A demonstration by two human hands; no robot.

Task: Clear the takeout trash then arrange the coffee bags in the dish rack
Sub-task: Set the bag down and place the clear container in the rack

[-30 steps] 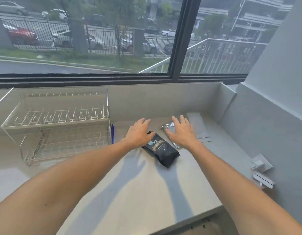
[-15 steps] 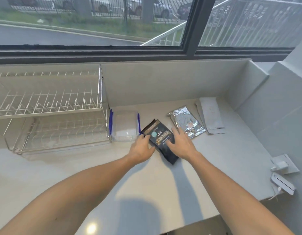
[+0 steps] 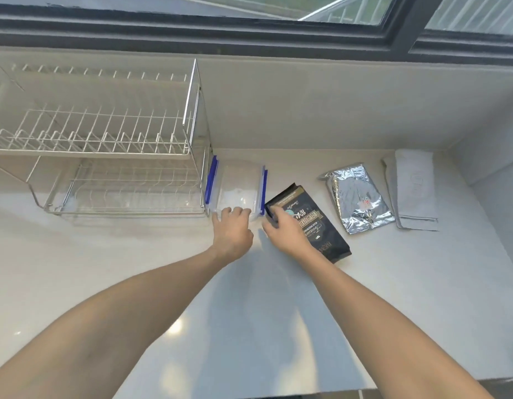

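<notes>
A clear plastic takeout container (image 3: 235,185) with blue side clips lies on the counter just right of the dish rack (image 3: 105,139). My left hand (image 3: 232,230) has its fingers curled on the container's near edge. My right hand (image 3: 285,230) is at the container's near right corner, its fingertips by the blue clip and over the left edge of a black coffee bag (image 3: 315,228) lying flat. Whether it grips anything is unclear. A silver foil bag (image 3: 356,197) and a pale grey bag (image 3: 411,188) lie further right. The wire rack's two tiers hold nothing.
The white counter (image 3: 408,298) runs to a low back wall under a dark window frame (image 3: 249,33). A side wall closes the right end. The counter's front edge shows at the bottom right.
Both hands have shifted left, off the black coffee bag and onto the clear container. The camera has tilted further down, so the street is out of view.
</notes>
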